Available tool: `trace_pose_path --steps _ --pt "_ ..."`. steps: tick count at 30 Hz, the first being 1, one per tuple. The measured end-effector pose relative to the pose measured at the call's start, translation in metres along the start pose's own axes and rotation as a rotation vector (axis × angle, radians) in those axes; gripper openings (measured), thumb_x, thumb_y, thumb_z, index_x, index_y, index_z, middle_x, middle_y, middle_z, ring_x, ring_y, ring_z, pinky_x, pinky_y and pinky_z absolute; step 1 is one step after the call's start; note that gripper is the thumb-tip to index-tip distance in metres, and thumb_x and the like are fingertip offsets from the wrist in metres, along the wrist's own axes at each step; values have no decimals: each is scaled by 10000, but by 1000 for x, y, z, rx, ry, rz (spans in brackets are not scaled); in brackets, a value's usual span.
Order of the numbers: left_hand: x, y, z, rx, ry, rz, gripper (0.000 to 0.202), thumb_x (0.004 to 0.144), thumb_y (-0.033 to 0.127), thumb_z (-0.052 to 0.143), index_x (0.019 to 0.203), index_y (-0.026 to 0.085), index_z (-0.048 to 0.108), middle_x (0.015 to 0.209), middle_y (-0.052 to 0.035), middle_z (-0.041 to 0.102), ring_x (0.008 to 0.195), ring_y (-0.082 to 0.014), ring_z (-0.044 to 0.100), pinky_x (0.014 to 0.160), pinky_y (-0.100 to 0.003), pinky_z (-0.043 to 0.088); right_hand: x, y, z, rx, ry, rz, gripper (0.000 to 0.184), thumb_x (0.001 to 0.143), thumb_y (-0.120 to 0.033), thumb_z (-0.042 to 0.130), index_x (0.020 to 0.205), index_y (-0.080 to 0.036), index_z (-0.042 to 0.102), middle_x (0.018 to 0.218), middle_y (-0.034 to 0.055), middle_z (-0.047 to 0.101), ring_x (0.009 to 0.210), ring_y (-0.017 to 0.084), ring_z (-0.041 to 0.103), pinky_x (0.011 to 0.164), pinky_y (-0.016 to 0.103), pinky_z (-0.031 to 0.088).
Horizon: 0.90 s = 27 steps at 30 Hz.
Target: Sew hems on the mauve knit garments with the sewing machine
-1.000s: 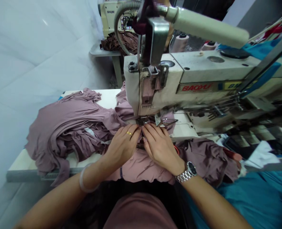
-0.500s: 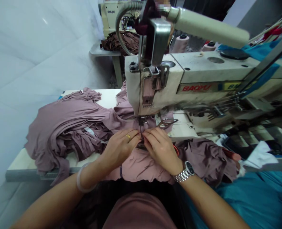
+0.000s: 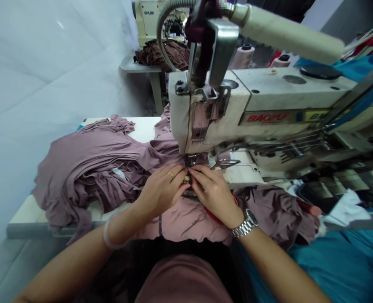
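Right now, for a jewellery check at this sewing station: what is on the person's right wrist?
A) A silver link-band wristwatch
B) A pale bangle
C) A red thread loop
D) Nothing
A: the right hand has a silver link-band wristwatch at its wrist, while the pale bangle sits on the left wrist.

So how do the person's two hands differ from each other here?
The left hand wears a gold ring and a pale bangle, while the right hand shows no ring and wears a steel wristwatch. Both are bare, and both rest their fingers on the mauve fabric beneath the sewing machine.
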<state>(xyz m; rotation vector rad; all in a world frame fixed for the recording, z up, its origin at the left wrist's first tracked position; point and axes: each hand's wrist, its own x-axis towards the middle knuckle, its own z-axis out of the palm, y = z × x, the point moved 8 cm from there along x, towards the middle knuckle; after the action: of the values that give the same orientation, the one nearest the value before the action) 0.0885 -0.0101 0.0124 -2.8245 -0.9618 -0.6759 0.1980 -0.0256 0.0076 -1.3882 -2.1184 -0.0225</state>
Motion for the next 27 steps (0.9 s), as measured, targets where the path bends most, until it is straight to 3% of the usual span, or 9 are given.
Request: trace_pose_path --steps 15,23,27 --pt "1 0 2 -5 -10 9 371 966 361 531 1223 98 574 1246 -139 622 1157 -251 586 1007 -406 493 -4 10 4 -57 -57 -61 372 932 -107 447 1263 -170 605 1222 105 639 1082 218 569 907 401 464" --pt "4 0 1 11 -5 -2 345 963 343 533 1192 93 592 1196 -147 635 1116 -254 597 986 -418 503 -2 5 2 -185 -82 -153 384 925 -83 441 1275 -147 584 1261 112 624 1067 219 567 849 385 457" --pt "1 9 5 23 15 31 354 968 328 524 1225 87 560 1245 -156 618 1192 -261 570 1075 -445 446 -3 -4 3 -253 -99 -238 378 918 -92 457 1277 -83 575 1251 164 622 1068 247 567 849 401 480"
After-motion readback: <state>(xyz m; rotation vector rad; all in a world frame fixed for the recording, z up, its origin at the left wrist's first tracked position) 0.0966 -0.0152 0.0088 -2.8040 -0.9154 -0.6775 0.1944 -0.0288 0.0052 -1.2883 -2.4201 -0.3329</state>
